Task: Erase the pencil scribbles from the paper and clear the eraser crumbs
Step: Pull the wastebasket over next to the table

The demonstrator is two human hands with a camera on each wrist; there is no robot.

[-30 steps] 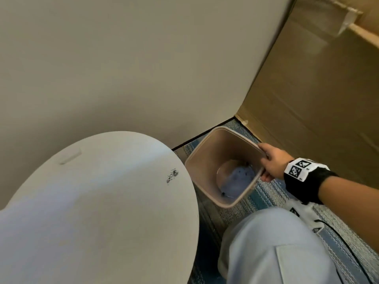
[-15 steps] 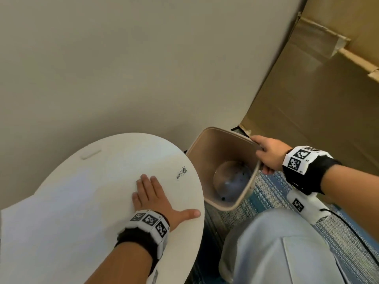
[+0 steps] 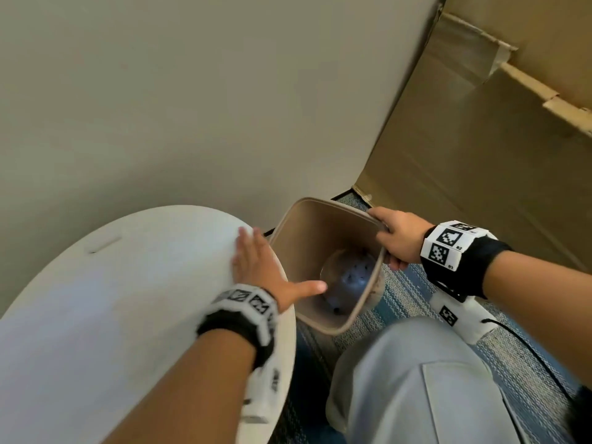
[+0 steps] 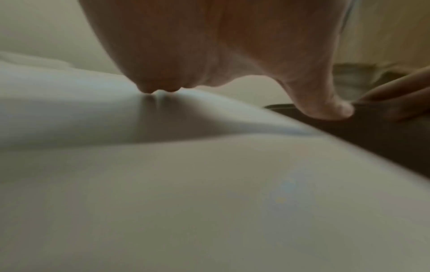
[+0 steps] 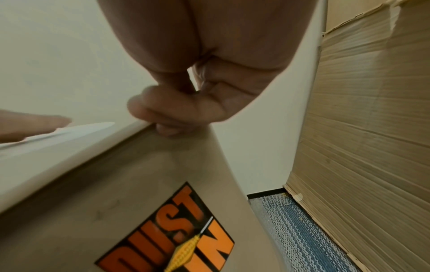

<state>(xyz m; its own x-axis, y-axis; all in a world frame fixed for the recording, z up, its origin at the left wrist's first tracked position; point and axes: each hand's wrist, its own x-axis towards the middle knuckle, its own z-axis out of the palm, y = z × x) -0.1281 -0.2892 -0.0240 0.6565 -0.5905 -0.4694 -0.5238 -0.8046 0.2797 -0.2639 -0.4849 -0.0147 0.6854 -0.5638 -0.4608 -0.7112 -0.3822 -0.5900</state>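
A left hand (image 3: 259, 267) lies flat, fingers straight, at the right edge of a round white table (image 3: 112, 299), its thumb over a tilted beige plastic dustbin (image 3: 307, 232). The right hand (image 3: 398, 240) grasps the bin's rim. Dark specks, possibly eraser crumbs (image 3: 355, 270), lie inside.

Orange "DUST" + partly cut-off "IN" on sticker (image 5: 172, 233) on beige bin wall (image 5: 69, 211).

Tilted beige dustbin (image 3: 307, 238) at the table's edge, dark crumbs (image 3: 355, 274) lying inside.
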